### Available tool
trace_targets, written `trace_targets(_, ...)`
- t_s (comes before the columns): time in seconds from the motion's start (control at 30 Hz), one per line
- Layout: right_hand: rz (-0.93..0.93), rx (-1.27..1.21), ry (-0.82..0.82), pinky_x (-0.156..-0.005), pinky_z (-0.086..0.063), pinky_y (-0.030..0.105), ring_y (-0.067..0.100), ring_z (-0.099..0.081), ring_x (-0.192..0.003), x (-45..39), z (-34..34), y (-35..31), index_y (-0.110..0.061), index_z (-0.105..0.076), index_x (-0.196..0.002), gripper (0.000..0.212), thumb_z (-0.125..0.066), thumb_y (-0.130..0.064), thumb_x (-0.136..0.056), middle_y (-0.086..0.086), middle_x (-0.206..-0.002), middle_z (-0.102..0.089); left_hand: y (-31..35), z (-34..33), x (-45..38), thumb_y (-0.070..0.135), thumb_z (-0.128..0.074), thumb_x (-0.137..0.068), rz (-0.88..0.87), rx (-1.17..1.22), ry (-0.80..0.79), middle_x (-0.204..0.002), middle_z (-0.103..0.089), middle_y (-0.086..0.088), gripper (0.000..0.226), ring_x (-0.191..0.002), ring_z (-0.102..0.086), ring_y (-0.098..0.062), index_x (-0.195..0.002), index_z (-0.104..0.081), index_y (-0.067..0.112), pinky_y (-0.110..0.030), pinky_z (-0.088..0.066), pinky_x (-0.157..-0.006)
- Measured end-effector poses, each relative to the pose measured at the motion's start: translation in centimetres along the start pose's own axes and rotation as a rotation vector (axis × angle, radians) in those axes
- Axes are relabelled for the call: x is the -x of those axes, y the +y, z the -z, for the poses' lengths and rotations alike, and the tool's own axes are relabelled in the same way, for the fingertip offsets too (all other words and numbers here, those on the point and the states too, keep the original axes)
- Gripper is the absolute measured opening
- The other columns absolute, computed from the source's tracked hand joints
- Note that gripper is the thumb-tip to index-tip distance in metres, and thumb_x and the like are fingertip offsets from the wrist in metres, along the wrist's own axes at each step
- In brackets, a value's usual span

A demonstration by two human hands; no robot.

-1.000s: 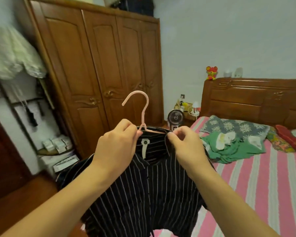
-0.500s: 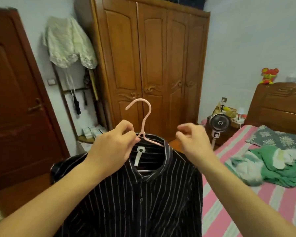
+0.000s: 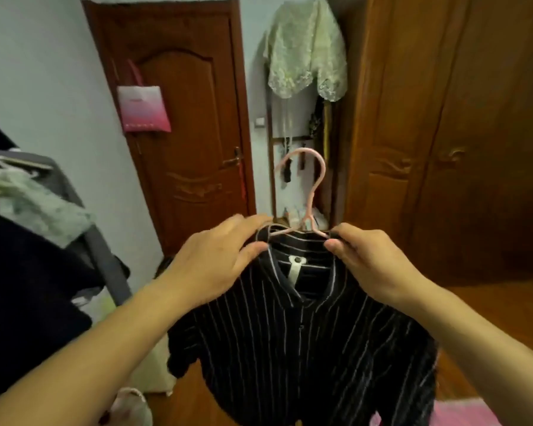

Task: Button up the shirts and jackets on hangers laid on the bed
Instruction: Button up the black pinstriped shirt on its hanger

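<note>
Brown door (image 3: 179, 124) straight ahead; pink bag (image 3: 143, 109) hanging on it, lace cloth (image 3: 305, 53) to its right, wardrobe (image 3: 450, 133) beyond.

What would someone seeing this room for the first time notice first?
Front and centre, a black striped shirt hangs on a pink hanger, held up in the air by the collar, with the left hand and the right hand pinching either side. Behind it stands a dark red door with a pink bag hanging on its left edge. A pale lace garment hangs high up between that door and the wooden wardrobe on the right.
</note>
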State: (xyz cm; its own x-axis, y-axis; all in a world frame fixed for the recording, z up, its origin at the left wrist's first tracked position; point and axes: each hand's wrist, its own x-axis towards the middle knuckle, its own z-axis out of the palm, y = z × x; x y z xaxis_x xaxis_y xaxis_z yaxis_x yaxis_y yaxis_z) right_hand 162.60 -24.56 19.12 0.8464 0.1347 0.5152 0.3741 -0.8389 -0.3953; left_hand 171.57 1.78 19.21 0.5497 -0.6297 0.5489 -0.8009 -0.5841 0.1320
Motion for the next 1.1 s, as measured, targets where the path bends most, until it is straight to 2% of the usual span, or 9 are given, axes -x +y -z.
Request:
trace_targets(0.13,0.094,-0.172,-0.138,-0.068,-0.048,0.034,0.008,-0.059,-0.072,-5.5,-1.4,1.4,-0.025,-0.06,-0.091,0.04,-0.042,-0.061,-0.091,-0.003,-0.076,-0.062,-6.4,2.3,4.2,0.062,-0.022,-0.104,0.15,-0.212,0.081,-0.08,-0.066,0.005,0.047,-0.071,-0.065,-0.022,-0.096,-0.056,0.03,-0.035,-0.047,-0.056)
trace_targets(0.3,0.198,-0.243,-0.483,-0.076,-0.05,0.043,0.014,-0.062,-0.078,-9.0,-5.3,1.3,-0.029,-0.06,-0.092,0.066,-0.033,-0.088,-0.082,-0.001,-0.083,-0.064,-10.7,6.1,8.3,0.053,-0.032,-0.098,0.572,-0.314,0.198,-0.087,-0.067,0.0,0.048,-0.082,-0.063,-0.025,-0.094,-0.063,0.016,-0.041,-0.047,-0.068)
trace_targets(0.47,0.148,-0.663,-0.545,-0.09,-0.043,0.018,-0.002,-0.062,-0.092,-12.9,-8.3,-2.4,-0.041,-0.073,-0.086,0.007,-0.065,-0.041,-0.086,-0.017,-0.099,-0.072,-12.1,8.1,11.8,0.028,-0.05,-0.103,0.796,-0.312,0.462,-0.087,-0.067,-0.002,0.022,-0.083,-0.063,-0.025,-0.094,-0.066,0.015,-0.042,-0.046,-0.074)
trace_targets(0.53,0.188,-0.666,-0.625,-0.088,-0.045,0.018,-0.004,-0.066,-0.094,-13.8,-9.9,-4.2,-0.038,-0.076,-0.09,0.021,-0.06,-0.025,-0.092,-0.019,-0.101,-0.074,-12.8,9.4,13.1,0.03,-0.05,-0.104,0.882,-0.354,0.455,-0.09,-0.066,0.001,0.023,-0.088,-0.06,-0.022,-0.097,-0.066,0.017,-0.043,-0.047,-0.082)
trace_targets(0.63,0.258,-0.542,-0.525,-0.073,-0.048,0.012,-0.009,-0.066,-0.087,-14.4,-13.2,-8.1,-0.037,-0.071,-0.088,0.021,-0.053,-0.047,-0.089,-0.028,-0.089,-0.072,-13.8,12.1,16.0,0.045,-0.046,-0.104,1.136,-0.491,0.209,-0.117,-0.061,0.0,0.031,-0.114,-0.054,-0.025,-0.12,-0.062,0.024,-0.044,-0.044,-0.098)
trace_targets(0.73,0.347,-0.441,-0.464,-0.068,-0.052,0.031,0.005,-0.066,-0.071,-15.6,-18.0,-12.4,-0.027,-0.064,-0.085,0.038,-0.043,-0.057,-0.092,-0.007,-0.075,-0.071,-14.0,16.5,18.8,0.044,-0.051,-0.101,1.367,-0.574,0.149,-0.14,-0.048,-0.008,0.046,-0.13,-0.042,-0.031,-0.143,-0.047,0.025,-0.046,-0.041,-0.106)
trace_targets(0.9,0.473,-0.39,-0.354,-0.058,-0.046,0.02,0.009,-0.058,-0.067,-20.2,-22.5,-22.6,-0.023,-0.061,-0.09,0.019,-0.049,-0.027,-0.104,-0.005,-0.075,-0.063,-11.9,25.5,21.7,0.036,-0.052,-0.097,1.349,-0.766,0.105,-0.115,-0.064,-0.003,0.023,-0.106,-0.061,-0.025,-0.111,-0.066,0.025,-0.043,-0.053,-0.09)
trace_targets(0.97,0.495,-0.385,-0.262,-0.067,-0.048,0.036,0.022,-0.061,-0.076,-23.3,-23.7,-27.6,-0.018,-0.064,-0.097,0.02,-0.048,-0.028,-0.104,0.001,-0.082,-0.064,-11.1,28.5,22.4,0.036,-0.05,-0.098,1.315,-0.845,0.07,-0.106,-0.066,0.001,0.022,-0.095,-0.06,-0.019,-0.103,-0.069,0.026,-0.039,-0.053,-0.086)
trace_targets(1.1,0.602,-0.33,-0.089,-0.067,-0.037,0.039,0.04,-0.063,-0.09,-29.2,-26.7,-37.0,-0.014,-0.063,-0.094,0.02,-0.049,-0.025,-0.103,0.015,-0.092,-0.069,-10.9,33.7,23.8,0.036,-0.046,-0.099,1.257,-1.028,0.099,-0.104,-0.064,0.0,0.025,-0.093,-0.059,-0.02,-0.107,-0.067,0.025,-0.039,-0.054,-0.082)
